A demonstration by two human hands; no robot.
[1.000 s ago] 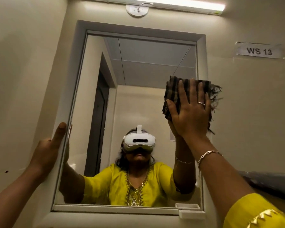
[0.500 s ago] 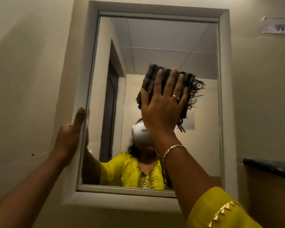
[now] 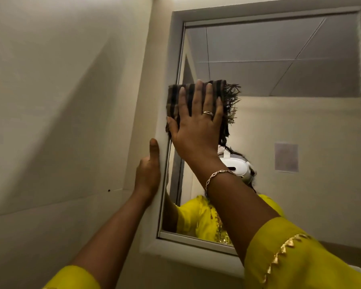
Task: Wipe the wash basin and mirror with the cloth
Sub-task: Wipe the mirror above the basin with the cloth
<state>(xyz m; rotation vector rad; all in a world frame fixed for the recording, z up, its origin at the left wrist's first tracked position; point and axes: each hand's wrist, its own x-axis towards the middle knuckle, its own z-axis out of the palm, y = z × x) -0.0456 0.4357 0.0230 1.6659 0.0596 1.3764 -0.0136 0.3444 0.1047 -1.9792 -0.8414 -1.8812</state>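
Observation:
A framed mirror (image 3: 290, 126) hangs on the cream wall ahead. My right hand (image 3: 196, 124) presses a folded brown striped cloth (image 3: 175, 97) with a frayed fringe flat against the glass at the mirror's left edge, fingers straight and spread. My left hand (image 3: 148, 174) rests on the outer left side of the pale mirror frame (image 3: 165, 69), thumb pointing up, the other fingers hidden round the frame's edge. The wash basin is out of view.
A cream side wall (image 3: 61, 101) stands close on the left and meets the mirror wall at a corner. The glass reflects a person in yellow, a ceiling and a paper notice (image 3: 286, 157).
My right hand has swept the cloth leftward across the glass from the mirror's right side to its left edge. The view has turned left. My left hand stays on the frame.

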